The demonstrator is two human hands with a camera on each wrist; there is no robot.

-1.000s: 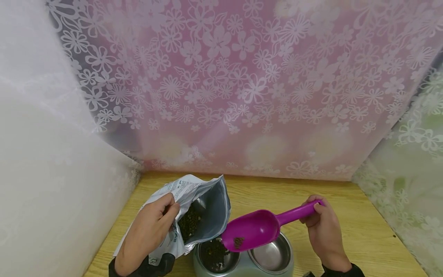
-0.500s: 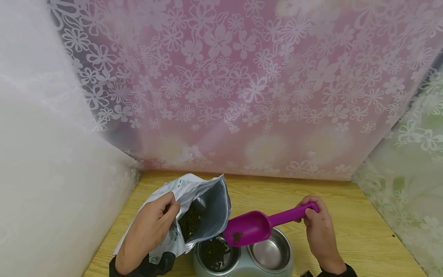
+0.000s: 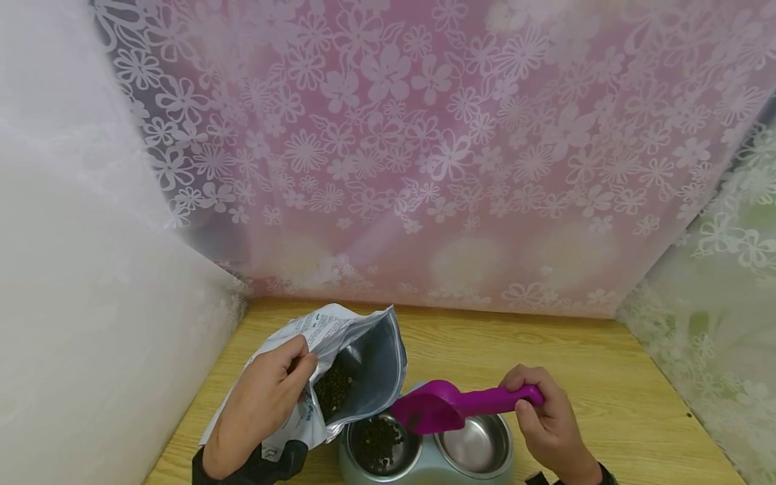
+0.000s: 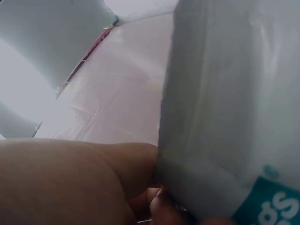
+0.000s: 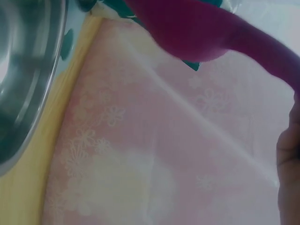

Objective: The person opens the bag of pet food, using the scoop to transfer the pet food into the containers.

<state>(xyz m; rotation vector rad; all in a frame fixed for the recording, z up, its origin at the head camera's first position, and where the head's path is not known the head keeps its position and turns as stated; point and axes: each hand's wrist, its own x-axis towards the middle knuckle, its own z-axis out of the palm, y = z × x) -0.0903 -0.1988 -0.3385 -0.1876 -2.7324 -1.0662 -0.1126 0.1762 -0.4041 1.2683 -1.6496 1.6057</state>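
Note:
My left hand (image 3: 263,397) grips the edge of a silvery-white foil bag (image 3: 376,357), tilted with its mouth wide to the right. Brown kibble (image 3: 333,389) lies inside it. By its handle, my right hand (image 3: 548,424) holds a magenta scoop (image 3: 430,407), turned on its side beside the bag's mouth and above the double bowl. More kibble (image 3: 377,441) lies in the left steel bowl (image 3: 412,458), below the scoop. The right steel bowl (image 3: 479,451) shows bare metal. In the right wrist view the scoop (image 5: 187,28) appears from outside, its inside hidden.
Both bowls sit in one pale grey-green stand (image 3: 433,475) on a wooden tabletop (image 3: 582,357). A pink flowered curtain (image 3: 424,168) hangs behind the table. White sheeting (image 3: 91,303) closes the left side, and green flowered sheeting (image 3: 721,289) the right.
My right hand has moved left and down and rolled the scoop, so its inside faces away from the head view. The left hand and bag have hardly moved.

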